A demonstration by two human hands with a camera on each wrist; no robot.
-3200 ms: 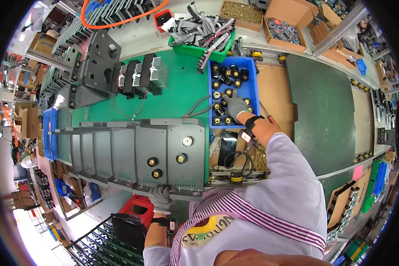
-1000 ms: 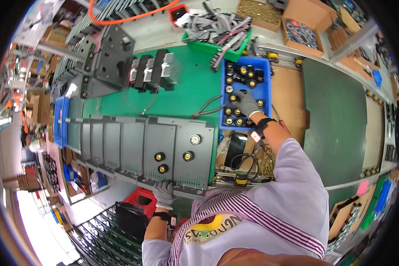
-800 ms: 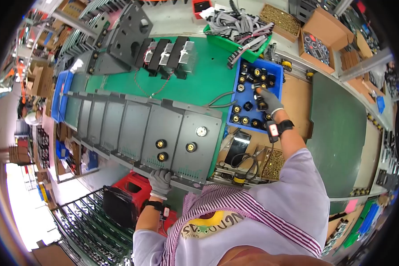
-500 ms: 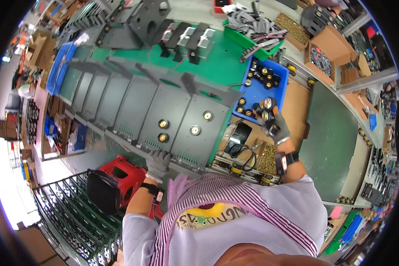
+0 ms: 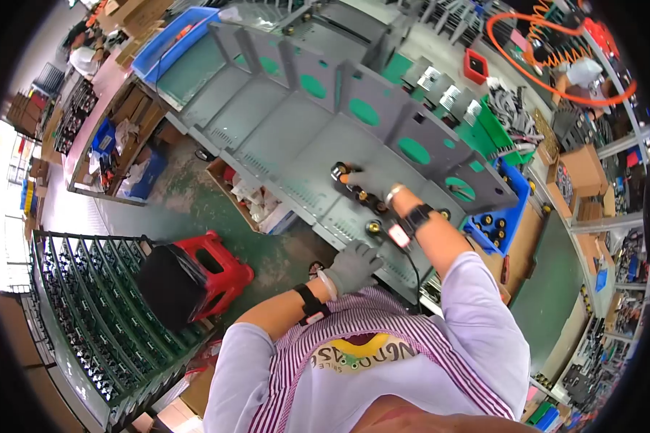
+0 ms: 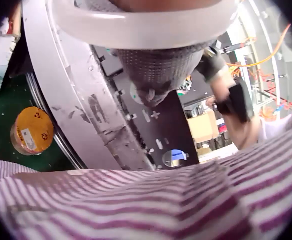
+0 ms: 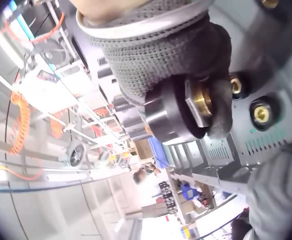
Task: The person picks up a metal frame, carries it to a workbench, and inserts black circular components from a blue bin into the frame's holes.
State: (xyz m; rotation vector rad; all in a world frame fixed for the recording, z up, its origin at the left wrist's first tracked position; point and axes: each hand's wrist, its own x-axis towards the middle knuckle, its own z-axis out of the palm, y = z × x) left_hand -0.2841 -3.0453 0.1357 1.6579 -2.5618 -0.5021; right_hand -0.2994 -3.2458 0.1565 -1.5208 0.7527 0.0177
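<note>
Grasping a black socket connector (image 7: 178,107) with a brass core, the right hand (image 5: 367,182) is held over the grey panel (image 5: 296,144), near its middle. Its gloved fingers (image 7: 221,100) are curled round the part, which is kept just above the panel's face. 2 mounted sockets (image 7: 262,114) with brass centres are seen in the panel just right of the held connector. The left hand (image 5: 350,265) is laid on the panel's near edge, and its gloved fingers (image 6: 156,75) are bent over that edge in a grip. More grey panels are lined up to the left and far side. A blue bin (image 5: 516,198) with further black connectors is placed to the right of the panel. A green bin (image 5: 495,126) of grey cables is set farther off. On the floor at the near left, a red stool (image 5: 224,263) is covered in part by a black bag (image 5: 167,278).
</note>
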